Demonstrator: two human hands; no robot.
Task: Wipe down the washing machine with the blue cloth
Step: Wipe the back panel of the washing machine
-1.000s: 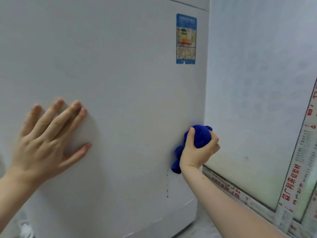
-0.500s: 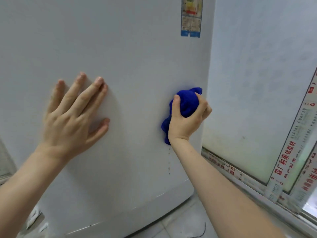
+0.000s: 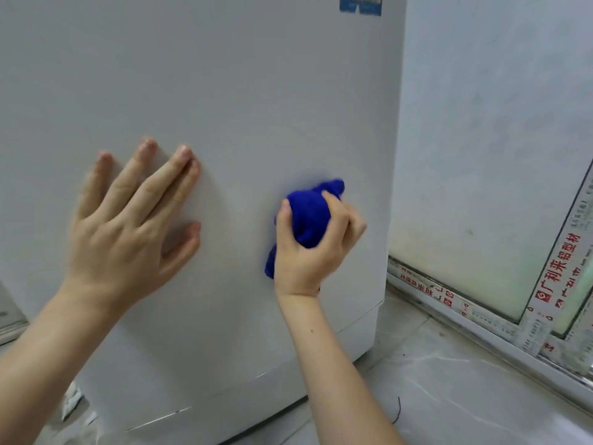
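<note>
White sheet-metal side of the washing machine (image 3: 256,91) filled most of the view. A pale wall (image 3: 497,107) stood to its right, a window frame (image 3: 558,261) wrapped in red-printed protective tape sat lower right, and grey floor tile (image 3: 465,396) lay below. The bottom edge of a blue-bordered label (image 3: 360,4) showed near the panel's top right corner.

Blue cloth (image 3: 308,216): bunched into a wad and pressed against the right half of the panel, short of the machine's right edge. Its long axis ran on a slant, from a tail at lower left to a pointed tip at upper right. The tip poked out above your fingers; the tail hung out beside the base of your thumb.

The cloth sat in your right hand (image 3: 305,261), to the right of your left hand (image 3: 128,239) and clear of it, with bare panel between. Both hands were at roughly the same height.

Right hand: closed round the wad, thumb upright along its left side, fingers curled over its right side. Hand and cloth were slightly blurred.

Left hand: spread flat on the panel, holding nothing. Fingers were straight and pointed up and to the right, thumb splayed out to the right, fingertips on the metal.

Floor: a thin dark thread (image 3: 398,412) lay on the tile just right of your right forearm.
</note>
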